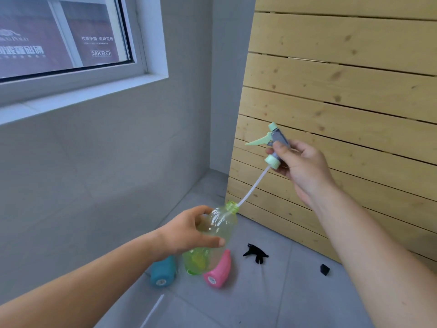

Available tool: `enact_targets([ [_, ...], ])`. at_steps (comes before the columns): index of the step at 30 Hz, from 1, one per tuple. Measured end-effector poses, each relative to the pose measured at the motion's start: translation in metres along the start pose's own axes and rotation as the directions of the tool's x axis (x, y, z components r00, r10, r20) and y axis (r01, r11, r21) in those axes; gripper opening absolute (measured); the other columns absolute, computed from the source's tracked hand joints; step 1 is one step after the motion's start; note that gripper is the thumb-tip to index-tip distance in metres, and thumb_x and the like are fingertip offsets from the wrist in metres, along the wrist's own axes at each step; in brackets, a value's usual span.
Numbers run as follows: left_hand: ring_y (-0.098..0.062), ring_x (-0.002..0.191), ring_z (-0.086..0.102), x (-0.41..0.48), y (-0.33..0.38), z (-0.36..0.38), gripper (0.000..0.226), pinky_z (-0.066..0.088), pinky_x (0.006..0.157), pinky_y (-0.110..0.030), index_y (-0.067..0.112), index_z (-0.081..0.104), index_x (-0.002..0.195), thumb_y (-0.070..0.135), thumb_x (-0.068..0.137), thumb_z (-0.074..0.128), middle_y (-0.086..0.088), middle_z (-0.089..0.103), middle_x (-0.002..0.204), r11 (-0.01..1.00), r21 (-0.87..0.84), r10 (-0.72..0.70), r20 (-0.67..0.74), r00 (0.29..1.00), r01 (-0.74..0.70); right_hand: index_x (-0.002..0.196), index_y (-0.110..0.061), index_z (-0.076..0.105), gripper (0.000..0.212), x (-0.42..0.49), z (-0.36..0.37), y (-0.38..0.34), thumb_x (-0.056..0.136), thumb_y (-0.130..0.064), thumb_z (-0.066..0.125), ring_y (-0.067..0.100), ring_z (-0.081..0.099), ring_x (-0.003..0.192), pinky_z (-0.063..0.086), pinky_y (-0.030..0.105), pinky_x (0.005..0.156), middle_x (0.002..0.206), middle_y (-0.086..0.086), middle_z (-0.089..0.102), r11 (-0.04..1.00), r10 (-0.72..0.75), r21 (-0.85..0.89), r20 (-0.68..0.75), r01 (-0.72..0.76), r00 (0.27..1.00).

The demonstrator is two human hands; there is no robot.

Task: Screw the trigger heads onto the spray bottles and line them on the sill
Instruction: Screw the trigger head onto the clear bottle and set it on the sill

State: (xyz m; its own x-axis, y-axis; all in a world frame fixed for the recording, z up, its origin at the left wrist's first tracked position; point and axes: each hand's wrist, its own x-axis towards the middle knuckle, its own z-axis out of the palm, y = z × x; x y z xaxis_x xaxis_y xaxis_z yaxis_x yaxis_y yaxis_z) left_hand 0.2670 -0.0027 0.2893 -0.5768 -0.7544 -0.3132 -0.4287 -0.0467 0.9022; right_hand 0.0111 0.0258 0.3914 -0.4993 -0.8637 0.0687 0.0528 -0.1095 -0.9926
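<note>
Near the centre of the frame, the left hand (pixel 189 229) is wrapping fingers and thumb around the shoulder of a clear green spray bottle (pixel 212 235), tilting its open neck (pixel 231 207) up and to the right, likely so the mouth is facing the incoming tube. Right of centre, the right hand (pixel 300 171) is pinching a pale green and grey trigger head (pixel 275 144) by its body, thumb across the front, fingers curled behind; both hands are closed on their parts, neither is loose. The white dip tube (pixel 253 185) is running down-left from the collar, its tip sitting at or just inside the neck; the collar is well apart from the threads, so screwing is not yet started. Lower centre, on the grey floor (pixel 272 299), a blue bottle (pixel 163 272) and a pink bottle (pixel 218 271) are lying capless, just beside each other under the green one. A black trigger head (pixel 255 253) is lying to their right, a small black piece (pixel 324 269) further right. The white sill (pixel 78 95) at upper left is showing no bottles.
</note>
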Motion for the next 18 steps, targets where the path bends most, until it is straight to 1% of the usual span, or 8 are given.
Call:
enact_targets([
  [2,-0.025,0.095,0.075,-0.001,0.006,0.003,0.064,0.059,0.099,-0.053,0.022,0.068,0.121,0.030,0.062,0.094,-0.017,0.075,0.116,0.996,-0.088,0.023,0.066,0.998,-0.017,0.096,-0.014,0.068,0.006,-0.007,0.007,0.010,0.090,-0.013,0.068,0.020,0.070,0.086,0.058,0.042,0.086,0.092,0.007,0.077,0.999,0.027,-0.039,0.071,-0.024,0.997],
  [5,-0.027,0.104,0.074,-0.004,0.015,0.007,0.057,0.057,0.102,-0.052,0.032,0.072,0.118,0.039,0.065,0.092,-0.018,0.073,0.121,0.986,-0.167,0.038,0.066,0.997,-0.027,0.100,-0.007,0.065,0.011,-0.020,0.017,0.024,0.090,-0.011,0.067,0.022,0.070,0.082,0.060,0.038,0.080,0.092,0.013,0.076,0.989,0.083,-0.136,0.212,-0.055,0.974],
  [8,-0.028,0.095,0.075,-0.006,0.020,0.009,0.045,0.059,0.095,-0.047,0.031,0.073,0.115,0.036,0.073,0.088,-0.015,0.076,0.111,0.977,-0.209,0.058,0.056,0.997,-0.046,0.110,-0.001,0.060,0.023,-0.029,0.020,0.029,0.094,-0.016,0.063,0.020,0.071,0.080,0.062,0.037,0.075,0.093,0.014,0.077,0.982,0.095,-0.182,0.291,-0.042,0.952],
  [10,-0.021,0.090,0.073,-0.009,0.021,0.009,0.044,0.060,0.090,-0.044,0.028,0.072,0.118,0.035,0.076,0.085,-0.007,0.076,0.101,0.972,-0.225,0.077,0.065,0.995,-0.061,0.115,-0.005,0.058,0.024,-0.031,0.018,0.028,0.096,-0.020,0.060,0.020,0.072,0.087,0.061,0.039,0.078,0.095,0.009,0.077,0.971,0.076,-0.239,0.334,0.006,0.939],
  [12,-0.018,0.088,0.072,-0.010,0.021,0.009,0.049,0.059,0.088,-0.041,0.028,0.071,0.120,0.040,0.074,0.084,-0.002,0.077,0.099,0.973,-0.219,0.088,0.066,0.994,-0.072,0.118,-0.010,0.057,0.024,-0.032,0.014,0.030,0.096,-0.018,0.060,0.016,0.071,0.090,0.059,0.036,0.080,0.095,0.001,0.072,0.958,0.083,-0.284,0.400,0.038,0.913],
  [14,-0.016,0.087,0.072,-0.010,0.022,0.009,0.052,0.058,0.085,-0.038,0.029,0.071,0.122,0.044,0.073,0.083,0.000,0.077,0.099,0.975,-0.210,0.088,0.064,0.994,-0.073,0.121,-0.010,0.055,0.030,-0.034,0.011,0.033,0.093,-0.011,0.063,0.008,0.064,0.083,0.057,0.031,0.079,0.093,-0.001,0.063,0.963,0.100,-0.269,0.459,0.031,0.882],
  [15,-0.015,0.086,0.072,-0.011,0.022,0.008,0.051,0.058,0.084,-0.036,0.029,0.071,0.122,0.043,0.074,0.082,0.001,0.077,0.097,0.976,-0.207,0.089,0.066,0.994,-0.074,0.122,-0.008,0.054,0.032,-0.034,0.010,0.034,0.092,-0.006,0.064,0.008,0.062,0.082,0.056,0.029,0.077,0.093,0.000,0.061,0.970,0.105,-0.243,0.482,0.017,0.870],
  [18,-0.012,0.082,0.067,-0.011,0.024,0.009,0.050,0.055,0.082,-0.032,0.028,0.071,0.124,0.043,0.077,0.080,0.005,0.074,0.091,0.982,-0.173,0.092,0.079,0.993,-0.077,0.123,-0.010,0.053,0.035,-0.032,0.006,0.037,0.090,-0.002,0.064,0.024,0.068,0.102,0.055,0.026,0.075,0.102,0.004,0.067,0.982,0.110,-0.188,0.522,-0.012,0.846],
])
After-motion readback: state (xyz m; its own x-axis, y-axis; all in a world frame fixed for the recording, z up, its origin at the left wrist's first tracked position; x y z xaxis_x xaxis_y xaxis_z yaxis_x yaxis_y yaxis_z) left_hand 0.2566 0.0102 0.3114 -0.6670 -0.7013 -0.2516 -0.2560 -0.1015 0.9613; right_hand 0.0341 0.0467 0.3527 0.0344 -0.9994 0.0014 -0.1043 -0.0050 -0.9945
